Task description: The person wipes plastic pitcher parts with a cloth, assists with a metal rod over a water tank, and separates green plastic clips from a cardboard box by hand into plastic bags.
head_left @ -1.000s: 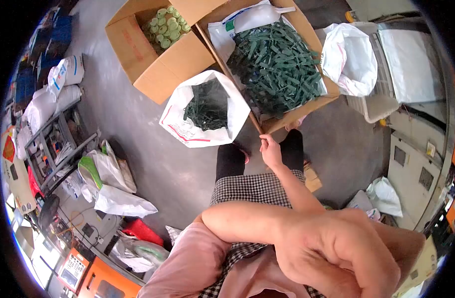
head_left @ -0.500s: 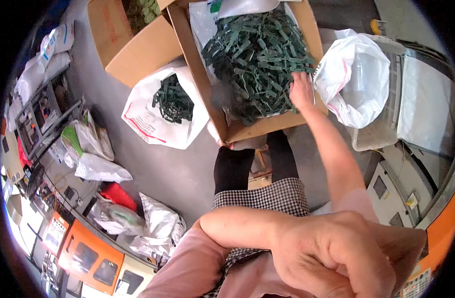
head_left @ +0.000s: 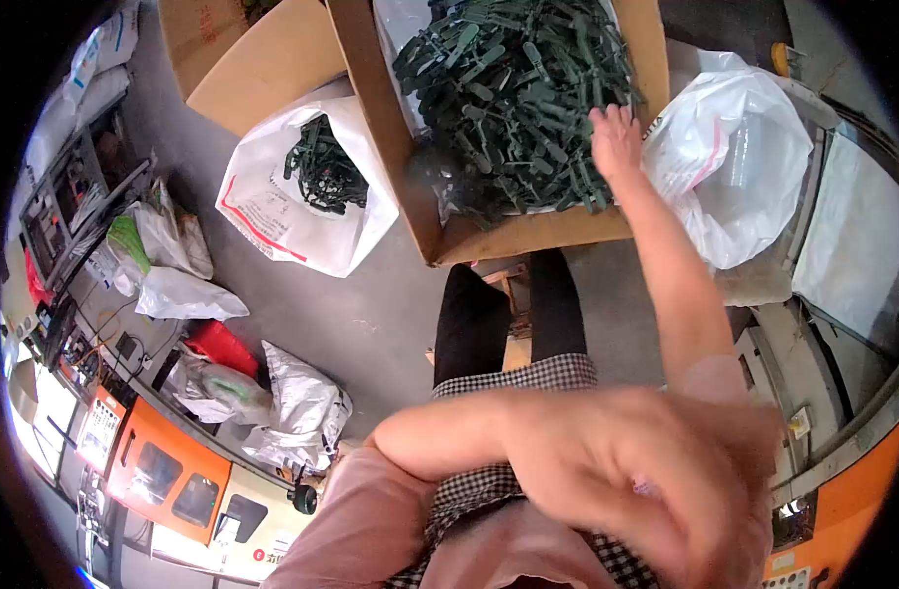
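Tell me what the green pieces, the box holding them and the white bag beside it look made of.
Green pieces: likely moulded plastic, matte dark green; identical thin shapes in a tangle, right hand resting on them.
Box: corrugated cardboard, plain brown, dull, with flat stiff walls.
White bag: thin plastic film, slightly glossy and translucent, crumpled folds.

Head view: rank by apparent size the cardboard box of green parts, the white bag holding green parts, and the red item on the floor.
1. Cardboard box, cut off by the frame.
2. White bag.
3. Red item.
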`<act>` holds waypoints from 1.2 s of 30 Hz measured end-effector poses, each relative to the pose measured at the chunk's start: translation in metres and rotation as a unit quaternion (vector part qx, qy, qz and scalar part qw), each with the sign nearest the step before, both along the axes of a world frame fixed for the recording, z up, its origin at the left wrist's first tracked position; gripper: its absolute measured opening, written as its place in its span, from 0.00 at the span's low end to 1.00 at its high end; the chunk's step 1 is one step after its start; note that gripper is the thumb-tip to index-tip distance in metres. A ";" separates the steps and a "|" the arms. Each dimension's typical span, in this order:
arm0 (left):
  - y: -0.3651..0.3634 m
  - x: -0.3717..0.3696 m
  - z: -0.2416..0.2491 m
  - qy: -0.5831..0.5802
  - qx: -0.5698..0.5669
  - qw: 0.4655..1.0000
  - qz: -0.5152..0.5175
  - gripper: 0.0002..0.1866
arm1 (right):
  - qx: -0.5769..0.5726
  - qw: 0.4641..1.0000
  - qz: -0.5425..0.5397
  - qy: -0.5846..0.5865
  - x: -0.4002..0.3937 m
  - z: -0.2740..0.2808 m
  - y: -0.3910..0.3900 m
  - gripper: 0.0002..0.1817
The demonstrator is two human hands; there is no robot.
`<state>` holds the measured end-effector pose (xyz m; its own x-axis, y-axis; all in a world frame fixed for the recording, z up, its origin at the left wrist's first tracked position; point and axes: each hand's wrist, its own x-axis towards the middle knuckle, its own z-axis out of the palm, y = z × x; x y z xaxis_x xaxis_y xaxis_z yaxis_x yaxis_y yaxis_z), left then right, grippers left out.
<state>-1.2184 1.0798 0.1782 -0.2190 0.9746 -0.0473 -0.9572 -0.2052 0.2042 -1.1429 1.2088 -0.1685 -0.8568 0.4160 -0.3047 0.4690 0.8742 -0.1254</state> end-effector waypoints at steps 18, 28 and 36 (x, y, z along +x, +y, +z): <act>-0.055 -0.042 -0.267 0.673 -0.455 0.473 -0.340 0.29 | -0.076 0.968 0.099 0.219 0.054 0.096 -0.100 0.10; -0.076 -0.036 -0.225 0.743 -0.502 0.419 -0.140 0.23 | -0.146 0.981 -0.011 0.129 0.049 0.111 -0.112 0.09; -0.103 -0.021 -0.231 0.682 -0.476 0.513 -0.215 0.16 | -0.307 0.943 -0.071 0.106 0.038 0.127 -0.143 0.29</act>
<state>-1.2396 0.9767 -0.0533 -0.4546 0.6244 -0.6352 0.2931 0.7783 0.5553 -1.1047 1.0661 -0.0417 -0.8745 0.3328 -0.3529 0.4833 0.5368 -0.6916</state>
